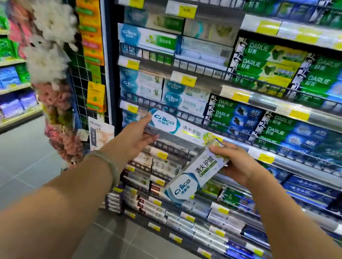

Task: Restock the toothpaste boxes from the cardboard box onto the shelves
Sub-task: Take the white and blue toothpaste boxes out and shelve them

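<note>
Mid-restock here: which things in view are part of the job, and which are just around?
Job:
- level box, held by left hand
- tilted box, held by right hand
- matching shelf boxes
- the cardboard box is out of view

Just around:
- Darlie boxes
- fluffy hanging goods
- orange packets
- purple packs

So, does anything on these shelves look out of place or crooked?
Little stands out. The shelved rows sit straight. Only the toothpaste box in the right hand is tilted, and it is held, not shelved; the left hand holds a second box level in front of the shelf.
</note>
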The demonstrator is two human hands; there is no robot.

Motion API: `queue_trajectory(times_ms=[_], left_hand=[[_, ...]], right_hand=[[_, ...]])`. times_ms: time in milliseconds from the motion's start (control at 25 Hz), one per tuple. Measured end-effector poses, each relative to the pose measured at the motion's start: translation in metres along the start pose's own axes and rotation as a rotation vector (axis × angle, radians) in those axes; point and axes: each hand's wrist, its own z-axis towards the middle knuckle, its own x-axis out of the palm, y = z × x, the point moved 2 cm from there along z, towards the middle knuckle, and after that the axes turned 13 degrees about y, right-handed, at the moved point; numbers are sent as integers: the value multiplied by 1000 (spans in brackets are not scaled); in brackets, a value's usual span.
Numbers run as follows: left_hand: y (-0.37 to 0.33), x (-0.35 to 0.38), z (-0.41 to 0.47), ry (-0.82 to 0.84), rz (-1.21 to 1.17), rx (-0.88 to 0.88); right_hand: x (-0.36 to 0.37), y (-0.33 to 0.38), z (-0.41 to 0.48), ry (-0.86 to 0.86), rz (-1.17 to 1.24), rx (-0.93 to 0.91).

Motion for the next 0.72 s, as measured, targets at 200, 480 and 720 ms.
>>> queue_trajectory(times_ms=[200,480,720], left_hand=[[-55,17,67,116,43,48],[-114,27,130,-52,448,223],[-152,44,163,-93,504,432]], right_hand=[[-19,65,56,2,-43,-97],[-16,134,104,-9,-53,-250],[-7,170,122,-82,-161,-317]])
